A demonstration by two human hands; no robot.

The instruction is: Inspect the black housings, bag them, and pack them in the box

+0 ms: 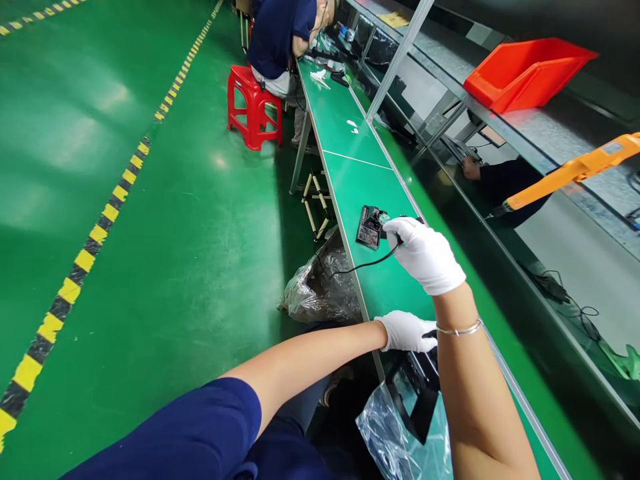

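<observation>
My right hand (425,257), in a white glove, is closed around what looks like a soldering iron, its handle mostly hidden by the fingers. A black cord (370,264) runs from this hand over the table's near edge. Just beyond the fingers, a small black soldering iron stand (369,230) rests on the green table (350,157). Lower down, my left hand (407,331), also gloved, grips the top of a black frame-like housing (425,407); my right forearm hides some of its fingertips. Clear plastic wrap (387,433) lies under and beside the housing.
An orange electric screwdriver (575,175) hangs at the right, near a red bin (530,73) on the shelf. A plastic-lined bag (325,293) stands below the table edge. One co-worker (280,43) sits by a red stool (254,107); another's hand (471,168) shows behind the shelf.
</observation>
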